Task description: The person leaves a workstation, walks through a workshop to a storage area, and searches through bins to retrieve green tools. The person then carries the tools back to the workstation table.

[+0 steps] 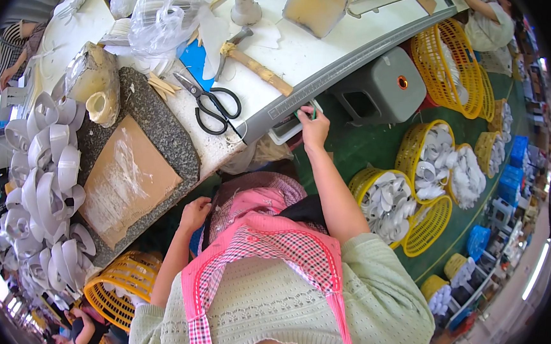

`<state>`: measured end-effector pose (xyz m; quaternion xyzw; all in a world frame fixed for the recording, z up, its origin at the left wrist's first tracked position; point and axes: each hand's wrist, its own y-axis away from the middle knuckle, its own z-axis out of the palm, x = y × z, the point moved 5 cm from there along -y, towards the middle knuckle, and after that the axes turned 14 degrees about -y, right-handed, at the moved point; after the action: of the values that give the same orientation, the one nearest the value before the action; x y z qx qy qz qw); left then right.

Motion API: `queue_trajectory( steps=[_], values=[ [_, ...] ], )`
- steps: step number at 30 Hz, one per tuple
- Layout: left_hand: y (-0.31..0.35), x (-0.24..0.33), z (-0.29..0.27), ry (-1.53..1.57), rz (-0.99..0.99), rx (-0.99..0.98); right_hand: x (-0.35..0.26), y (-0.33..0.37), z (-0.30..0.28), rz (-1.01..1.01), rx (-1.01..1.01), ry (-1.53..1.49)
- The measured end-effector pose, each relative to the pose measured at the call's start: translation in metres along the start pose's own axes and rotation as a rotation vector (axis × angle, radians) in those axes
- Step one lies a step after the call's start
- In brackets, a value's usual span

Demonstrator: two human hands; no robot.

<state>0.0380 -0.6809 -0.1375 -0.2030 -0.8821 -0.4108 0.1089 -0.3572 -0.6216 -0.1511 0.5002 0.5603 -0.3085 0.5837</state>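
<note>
My right hand (315,129) reaches to a small drawer (282,134) pulled out beneath the table edge. Thumb and fingers are closed on a thin green stick-like object (313,113), mostly covered by the hand. Low beside my lap, my left hand (194,213) has loosely bent fingers, and nothing shows in it. Black-handled scissors (211,107) lie on the white table near its corner. Behind them is a hammer (257,67) with a wooden handle. A brown board (129,178) smeared white rests on a dark speckled stone slab (152,109).
Curled white strips (49,162) are heaped left of the slab. On the table stand a yellowish block (315,8), a plastic bag (165,14) and a white cone (244,3). A grey stool (383,87) and yellow baskets (428,224) of white pieces occupy the green floor at right.
</note>
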Motion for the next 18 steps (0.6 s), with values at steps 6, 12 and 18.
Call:
queue_trajectory(
  steps=[6,12,18],
  values=[
    [0.004,-0.001,0.008,0.039,-0.012,0.022,-0.013,0.023,-0.037,0.033,-0.005,-0.203],
    [0.008,0.009,0.009,0.048,-0.018,0.035,0.005,0.038,-0.019,0.103,-0.123,-0.165],
    [0.011,0.005,0.012,0.05,-0.028,0.037,-0.018,0.028,0.009,0.227,-0.375,-0.295]
  ],
)
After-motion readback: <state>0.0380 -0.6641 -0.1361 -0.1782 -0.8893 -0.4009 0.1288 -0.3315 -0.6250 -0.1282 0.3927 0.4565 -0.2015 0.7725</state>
